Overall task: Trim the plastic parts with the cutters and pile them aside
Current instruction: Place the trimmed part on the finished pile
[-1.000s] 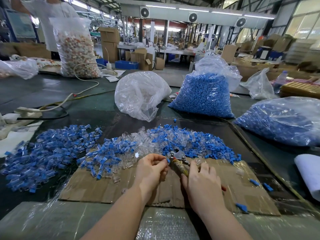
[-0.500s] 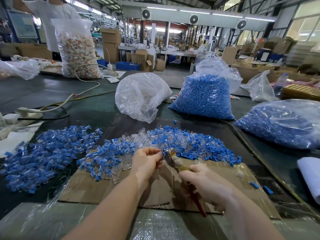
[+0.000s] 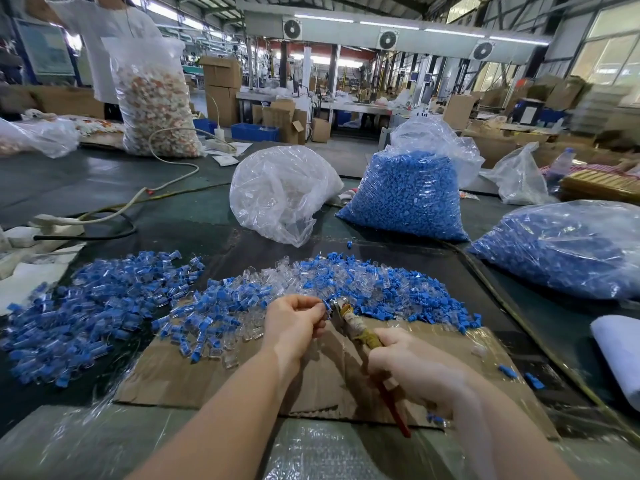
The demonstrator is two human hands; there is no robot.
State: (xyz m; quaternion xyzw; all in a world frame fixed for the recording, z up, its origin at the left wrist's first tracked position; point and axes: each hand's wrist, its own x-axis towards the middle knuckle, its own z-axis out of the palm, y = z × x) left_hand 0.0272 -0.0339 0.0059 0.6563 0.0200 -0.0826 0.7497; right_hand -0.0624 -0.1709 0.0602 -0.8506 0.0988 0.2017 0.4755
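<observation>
Left hand [image 3: 294, 318] pinches a small blue plastic part [image 3: 325, 305] at its fingertips, held up to the metal head of the cutters [image 3: 349, 318]. Right hand [image 3: 412, 367] wraps around the cutters' handles, red handle end sticking out below. Both over a cardboard sheet [image 3: 214, 372]. Main heap of blue and clear parts [image 3: 363, 282] lies just behind the hands; a second pile [image 3: 86, 306] sits left. Bag of blue pieces [image 3: 408, 199] further back.
</observation>
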